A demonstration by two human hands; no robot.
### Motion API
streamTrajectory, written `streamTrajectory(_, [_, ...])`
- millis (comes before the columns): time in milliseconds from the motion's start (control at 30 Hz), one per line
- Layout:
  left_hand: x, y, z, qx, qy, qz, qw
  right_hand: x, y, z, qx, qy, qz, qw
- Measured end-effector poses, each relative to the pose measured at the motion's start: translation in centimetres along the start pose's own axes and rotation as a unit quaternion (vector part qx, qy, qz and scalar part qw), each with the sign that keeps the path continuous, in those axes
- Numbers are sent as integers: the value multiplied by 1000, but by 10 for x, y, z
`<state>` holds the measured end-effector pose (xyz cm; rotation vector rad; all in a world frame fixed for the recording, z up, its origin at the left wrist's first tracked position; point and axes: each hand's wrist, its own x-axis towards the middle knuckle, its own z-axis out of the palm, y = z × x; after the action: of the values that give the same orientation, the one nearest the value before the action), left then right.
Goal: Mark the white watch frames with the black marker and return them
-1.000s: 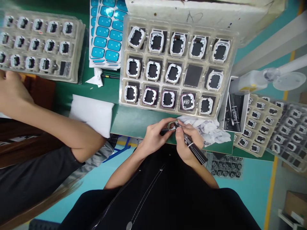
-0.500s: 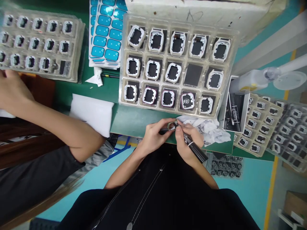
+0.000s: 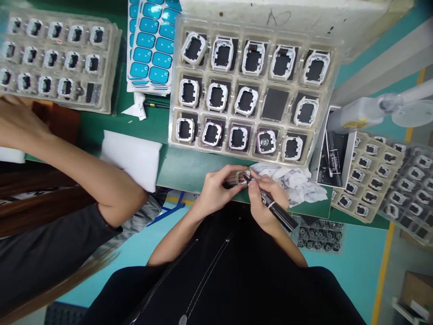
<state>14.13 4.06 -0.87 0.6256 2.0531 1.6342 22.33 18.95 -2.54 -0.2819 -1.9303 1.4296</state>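
Between the thumb and fingers of my left hand (image 3: pixel 218 187) is a small watch-case frame (image 3: pixel 242 177), light-rimmed and partly hidden by the fingers. My right hand (image 3: pixel 265 198) grips a black marker pen (image 3: pixel 279 212), its dark tip at the inside of the frame; whether it touches cannot be made out. Just beyond my hands lies a clear plastic tray (image 3: pixel 233 158) with rows of white watch-case frames (image 3: pixel 216 97) on dark pads. One compartment shows only its dark pad (image 3: pixel 275 104). A crumpled white cloth (image 3: pixel 301 192) rests beside my right hand.
A white box (image 3: pixel 348 158) with markers stands right of the tray, near a bottle (image 3: pixel 352 118) and more trays of frames (image 3: pixel 375 183). At left are blue sticker sheets (image 3: pixel 149 54), white foam (image 3: pixel 131 155), another tray (image 3: pixel 113 67) and a co-worker's arm (image 3: pixel 84 174).
The marker and my right hand have shifted slightly right, and more of the held frame shows. The whole view has shifted a little; the co-worker's hand has moved slightly.
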Motion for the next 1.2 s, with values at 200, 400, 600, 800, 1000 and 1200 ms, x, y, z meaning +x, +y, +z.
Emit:
streamTrajectory(200, [6, 2, -3, -142, -13, -95, 985, -3, 2, 3, 46, 22, 29, 998])
streamTrajectory(400, [8, 4, -7, -161, -18, -111, 981, -6, 3, 3, 56, 26, 30, 998])
streamTrajectory(600, [6, 0, -6, -171, -35, -60, 983, -17, 11, 2, 133, 44, 41, 989])
streamTrajectory(800, [10, 29, -21, -71, 10, 106, 992, -21, 17, 7, 165, 127, 48, 977])
streamTrajectory(1000, [103, 65, -40, 268, 14, 341, 901, -26, 21, 8, 178, 130, 57, 974])
streamTrajectory(1200, [185, 63, -29, 489, -43, 349, 798, -26, 15, 3, 155, 124, 80, 977])
